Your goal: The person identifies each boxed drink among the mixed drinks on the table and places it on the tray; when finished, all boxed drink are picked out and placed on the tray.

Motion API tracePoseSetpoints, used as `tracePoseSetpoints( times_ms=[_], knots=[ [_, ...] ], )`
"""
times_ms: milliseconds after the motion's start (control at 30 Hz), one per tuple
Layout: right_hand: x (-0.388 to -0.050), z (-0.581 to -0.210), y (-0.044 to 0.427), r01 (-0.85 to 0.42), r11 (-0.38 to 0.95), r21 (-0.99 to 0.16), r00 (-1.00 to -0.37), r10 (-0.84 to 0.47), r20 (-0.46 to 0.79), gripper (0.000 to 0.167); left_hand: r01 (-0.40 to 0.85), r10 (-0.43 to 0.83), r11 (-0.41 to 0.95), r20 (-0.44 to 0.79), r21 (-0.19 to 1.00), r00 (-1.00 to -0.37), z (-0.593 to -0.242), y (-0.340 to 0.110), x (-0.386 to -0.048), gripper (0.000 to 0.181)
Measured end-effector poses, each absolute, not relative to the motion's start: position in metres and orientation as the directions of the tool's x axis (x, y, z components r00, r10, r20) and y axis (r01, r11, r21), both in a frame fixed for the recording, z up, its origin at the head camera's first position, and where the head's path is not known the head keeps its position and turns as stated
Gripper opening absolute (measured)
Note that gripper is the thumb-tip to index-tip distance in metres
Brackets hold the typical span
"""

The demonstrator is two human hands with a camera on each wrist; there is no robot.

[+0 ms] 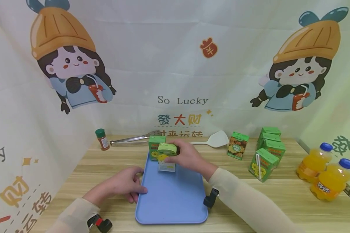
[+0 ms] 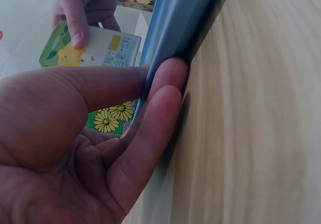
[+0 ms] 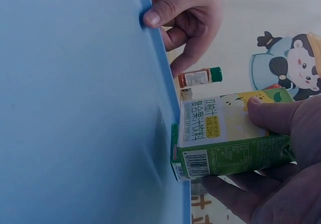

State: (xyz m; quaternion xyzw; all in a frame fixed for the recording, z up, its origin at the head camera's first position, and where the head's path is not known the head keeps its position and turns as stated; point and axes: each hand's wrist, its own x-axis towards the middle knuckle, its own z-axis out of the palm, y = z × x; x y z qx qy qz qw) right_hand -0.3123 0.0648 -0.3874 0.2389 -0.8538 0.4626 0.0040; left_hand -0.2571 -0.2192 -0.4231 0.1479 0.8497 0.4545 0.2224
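My right hand (image 1: 187,156) grips a green-and-white juice carton (image 3: 215,126) with a yellow fruit print, thumb on one face and fingers around the other side. The carton is upright over the far left part of the blue tray (image 1: 172,200); I cannot tell if its base touches. Just behind it, at the tray's far left corner, stands a green juice carton with yellow flowers (image 1: 154,145), partly hidden. With thumb above and fingers below, my left hand (image 1: 125,184) pinches the tray's left rim, as the left wrist view (image 2: 145,83) shows.
Several green cartons (image 1: 269,150) stand at the right, with a pineapple-print carton (image 1: 238,145) nearer the middle. Two orange drink bottles (image 1: 331,181) are at the far right. Along the back lie a white spatula (image 1: 217,139) and metal tongs (image 1: 131,139), beside a green-capped spice bottle (image 1: 102,139).
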Motion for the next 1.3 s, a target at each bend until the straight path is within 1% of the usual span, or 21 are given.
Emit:
tracePoseSetpoints(
  times_ms=[300, 467, 767, 1300],
  knots=[
    [-0.314, -0.391, 0.043, -0.391, 0.507, -0.769, -0.893, -0.411, 0.183, 0.053, 0.042, 0.452, 0.542, -0.248, 0.84, -0.857, -0.421, -0.219, -0.256, 0.093],
    [-0.317, -0.392, 0.035, -0.4, 0.531, -0.747, -0.893, -0.41, 0.186, 0.053, 0.046, 0.448, 0.549, -0.247, 0.835, -0.859, -0.42, -0.218, -0.256, 0.091],
    [-0.319, -0.394, 0.026, -0.42, 0.526, -0.74, -0.882, -0.43, 0.195, 0.054, 0.036, 0.435, 0.555, -0.253, 0.831, -0.864, -0.422, -0.218, -0.257, 0.089],
    [-0.32, -0.402, 0.021, -0.416, 0.544, -0.728, -0.885, -0.426, 0.187, 0.058, 0.044, 0.431, 0.575, -0.257, 0.817, -0.865, -0.42, -0.217, -0.256, 0.088]
  ],
)
